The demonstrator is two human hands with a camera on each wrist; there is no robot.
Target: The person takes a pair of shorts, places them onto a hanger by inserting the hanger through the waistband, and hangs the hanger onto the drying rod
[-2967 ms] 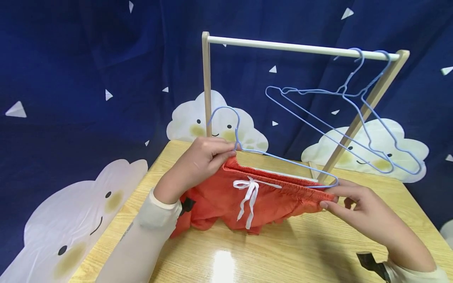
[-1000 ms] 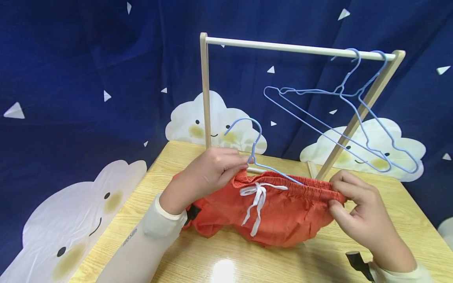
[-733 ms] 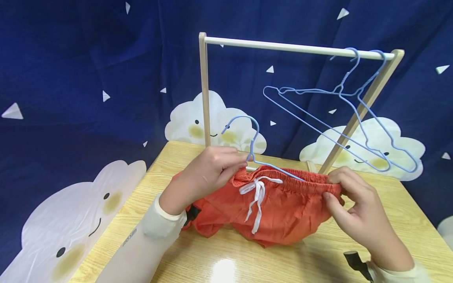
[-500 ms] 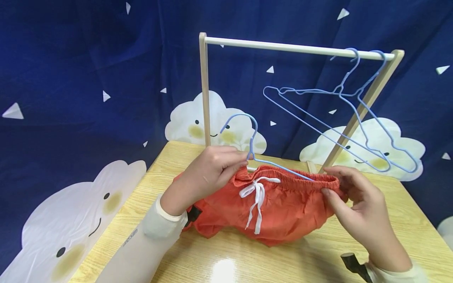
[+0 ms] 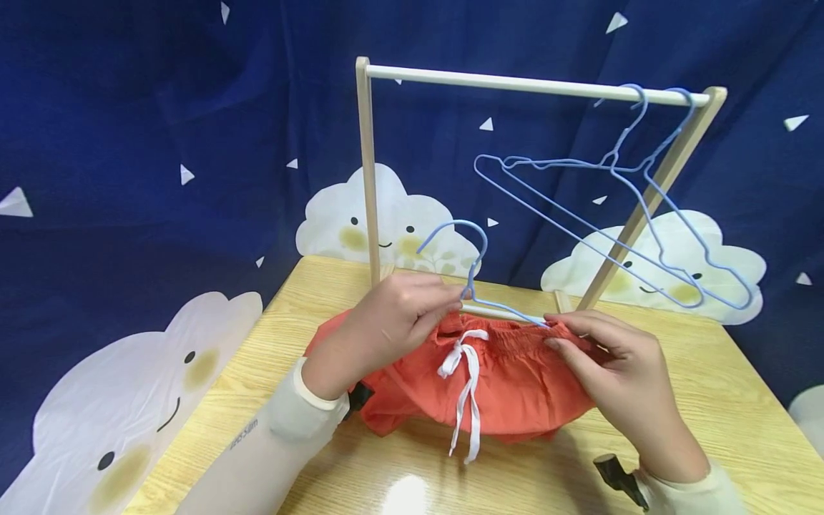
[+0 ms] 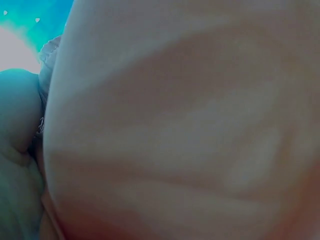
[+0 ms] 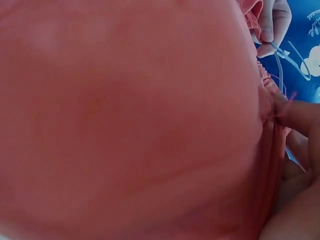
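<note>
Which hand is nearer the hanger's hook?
Left. The left hand pinches the hanger just below its hook; the right hand grips the shorts' waistband further along the hanger's arm.

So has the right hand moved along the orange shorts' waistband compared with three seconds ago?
Yes. The right hand has slid left along the orange shorts, toward the white drawstring bow and away from the rack's slanted wooden post.

head view looks forward-down over the table [image 5: 721, 372], wrist views pressed close, blurred, right sharing orange shorts [image 5: 515, 379]
</note>
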